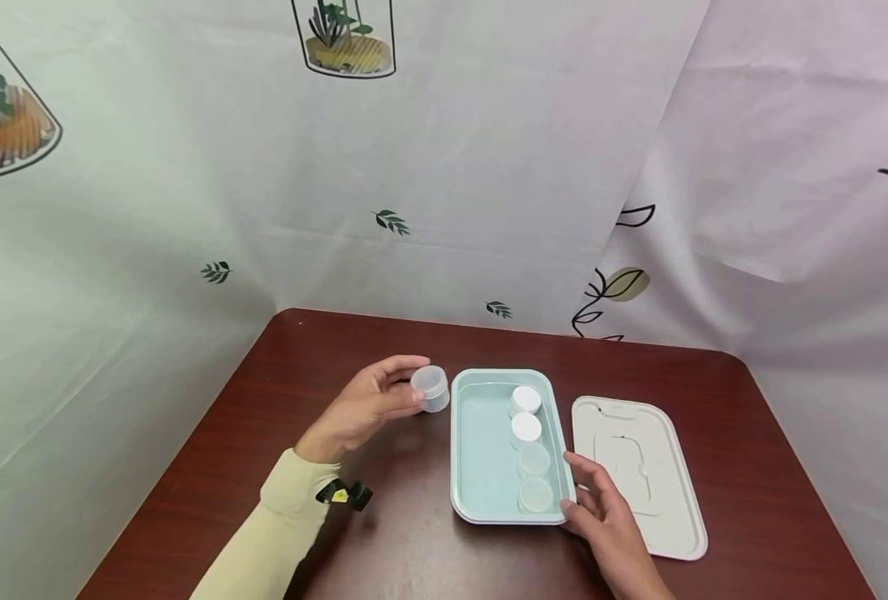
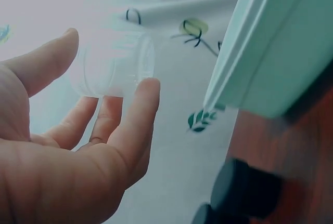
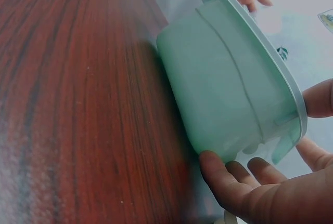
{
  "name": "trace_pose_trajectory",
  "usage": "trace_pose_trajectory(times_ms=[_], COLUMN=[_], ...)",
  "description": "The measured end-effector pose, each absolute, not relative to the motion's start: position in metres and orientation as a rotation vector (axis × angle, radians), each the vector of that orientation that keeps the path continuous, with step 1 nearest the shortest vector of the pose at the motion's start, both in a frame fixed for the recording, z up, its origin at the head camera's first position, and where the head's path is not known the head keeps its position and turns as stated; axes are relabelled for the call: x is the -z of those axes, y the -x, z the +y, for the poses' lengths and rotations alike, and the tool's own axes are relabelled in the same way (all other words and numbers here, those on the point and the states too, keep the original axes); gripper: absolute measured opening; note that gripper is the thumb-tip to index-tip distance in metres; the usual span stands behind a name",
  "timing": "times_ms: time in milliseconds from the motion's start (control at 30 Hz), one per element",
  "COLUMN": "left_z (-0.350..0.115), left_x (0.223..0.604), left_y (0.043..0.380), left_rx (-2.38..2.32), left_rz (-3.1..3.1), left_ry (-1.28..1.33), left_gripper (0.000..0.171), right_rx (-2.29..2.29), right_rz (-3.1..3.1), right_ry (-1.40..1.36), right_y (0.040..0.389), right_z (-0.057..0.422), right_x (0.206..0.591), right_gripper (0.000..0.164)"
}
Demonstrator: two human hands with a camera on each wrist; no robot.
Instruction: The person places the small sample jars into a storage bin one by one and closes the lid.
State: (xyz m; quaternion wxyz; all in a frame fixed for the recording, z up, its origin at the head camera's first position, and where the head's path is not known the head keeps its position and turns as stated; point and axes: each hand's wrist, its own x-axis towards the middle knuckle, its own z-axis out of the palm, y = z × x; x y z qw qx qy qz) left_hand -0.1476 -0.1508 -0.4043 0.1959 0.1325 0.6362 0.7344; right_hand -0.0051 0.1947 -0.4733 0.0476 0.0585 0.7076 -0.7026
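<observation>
My left hand (image 1: 365, 408) holds a small clear round jar (image 1: 431, 390) with a translucent lid, pinched between thumb and fingers, just left of a light-blue plastic box (image 1: 481, 450). In the left wrist view the jar (image 2: 114, 65) looks see-through. Inside the box, small jars stand in a row along the right side: two white-topped jars (image 1: 526, 429) farther back and two translucent jars (image 1: 535, 495) nearer me. My right hand (image 1: 605, 517) grips the box's near right corner. The right wrist view shows its fingers (image 3: 218, 174) against the box's outer wall (image 3: 223, 78).
A white lid (image 1: 631, 475) lies flat to the right of the box, partly behind my right hand. Everything rests on a dark red-brown wooden table (image 1: 391, 533). White printed cloth (image 1: 444, 192) hangs behind and beside the table.
</observation>
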Motion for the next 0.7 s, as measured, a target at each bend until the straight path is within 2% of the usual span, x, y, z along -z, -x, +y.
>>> trace_pose_trajectory(times_ms=[167, 400, 700], left_z=[-0.126, -0.088, -0.05], left_x=[0.398, 0.399, 0.401], left_y=[0.153, 0.161, 0.162], left_rx=[-1.962, -1.722, -1.382], left_rz=[1.836, 2.074, 2.378], left_ry=[-0.402, -0.414, -0.484], left_gripper=[0.065, 0.051, 0.044], right_rx=[2.143, 2.151, 2.153], right_rz=[2.156, 2.144, 2.14], right_ry=[-0.18, -0.183, -0.178], right_y=[0.005, 0.005, 0.005], right_z=[0.195, 0.195, 0.197], right_x=[0.473, 0.474, 0.475], right_gripper=[0.057, 0.057, 0.057])
